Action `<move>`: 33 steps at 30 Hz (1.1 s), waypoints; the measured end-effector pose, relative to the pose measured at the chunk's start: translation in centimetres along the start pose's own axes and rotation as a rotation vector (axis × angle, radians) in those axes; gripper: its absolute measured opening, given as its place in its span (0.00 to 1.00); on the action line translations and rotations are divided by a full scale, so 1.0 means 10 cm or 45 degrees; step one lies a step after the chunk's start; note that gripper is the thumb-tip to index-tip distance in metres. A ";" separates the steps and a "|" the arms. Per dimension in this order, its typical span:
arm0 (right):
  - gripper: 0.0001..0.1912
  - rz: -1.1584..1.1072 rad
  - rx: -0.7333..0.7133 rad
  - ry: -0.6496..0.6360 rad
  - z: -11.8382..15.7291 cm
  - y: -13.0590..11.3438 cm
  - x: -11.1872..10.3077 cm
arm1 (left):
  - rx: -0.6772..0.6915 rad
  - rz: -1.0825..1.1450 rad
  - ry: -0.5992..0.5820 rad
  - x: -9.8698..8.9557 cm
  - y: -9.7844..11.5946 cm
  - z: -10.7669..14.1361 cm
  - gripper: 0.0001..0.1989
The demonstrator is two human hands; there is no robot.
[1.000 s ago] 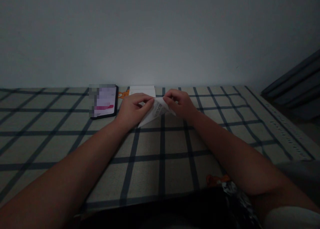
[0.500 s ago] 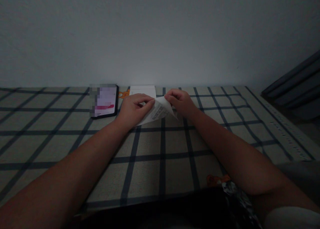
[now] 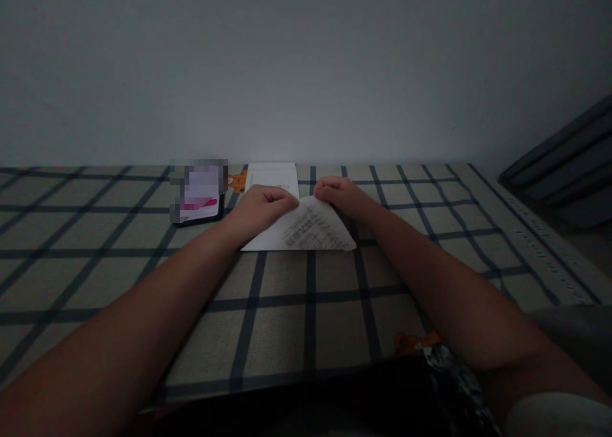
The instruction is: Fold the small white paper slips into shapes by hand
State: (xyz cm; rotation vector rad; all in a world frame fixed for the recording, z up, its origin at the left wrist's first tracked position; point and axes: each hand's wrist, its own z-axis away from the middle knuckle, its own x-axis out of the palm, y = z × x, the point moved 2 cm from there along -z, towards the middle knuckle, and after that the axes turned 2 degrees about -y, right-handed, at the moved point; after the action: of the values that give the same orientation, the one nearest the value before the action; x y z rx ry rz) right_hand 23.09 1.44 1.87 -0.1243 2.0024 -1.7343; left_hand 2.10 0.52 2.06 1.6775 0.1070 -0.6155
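A folded sheet of paper [image 3: 315, 230], roughly triangular with grey print or writing on it, is held between my two hands. My left hand [image 3: 262, 207] is closed on its upper left edge, thumb pointing toward the top corner. On the other side of that corner, my right hand [image 3: 337, 188] pinches the paper with curled fingers. The paper's long edge lies toward me, low over the checked cloth. Behind my left hand lies a white pad or booklet [image 3: 272, 174], partly covered by the hand.
A phone [image 3: 203, 192] with a lit, partly blurred screen lies to the left on the checked cloth [image 3: 282, 329]. An orange bear print [image 3: 237, 181] shows beside it. A pale wall [image 3: 306, 74] rises behind, and dark folded fabric [image 3: 568, 169] hangs at the right.
Both hands have come slightly lower and nearer to me. The paper has turned flatter, so more of its printed face shows, and more of the white pad is uncovered.
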 end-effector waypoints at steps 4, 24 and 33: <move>0.14 0.041 -0.063 -0.096 0.00 -0.01 0.04 | -0.008 -0.070 -0.091 0.01 0.02 0.00 0.11; 0.09 -0.163 -0.026 -0.196 0.01 -0.02 0.04 | 0.094 -0.071 -0.080 0.02 -0.03 -0.01 0.12; 0.07 -0.281 0.040 -0.174 -0.02 0.04 -0.01 | 0.181 -0.097 0.009 -0.03 -0.05 -0.04 0.11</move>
State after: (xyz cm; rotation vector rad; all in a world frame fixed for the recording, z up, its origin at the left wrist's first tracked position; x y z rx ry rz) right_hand 23.24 1.76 1.54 -0.4569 1.9208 -1.8353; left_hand 1.74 1.05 1.75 1.8199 0.1348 -0.6880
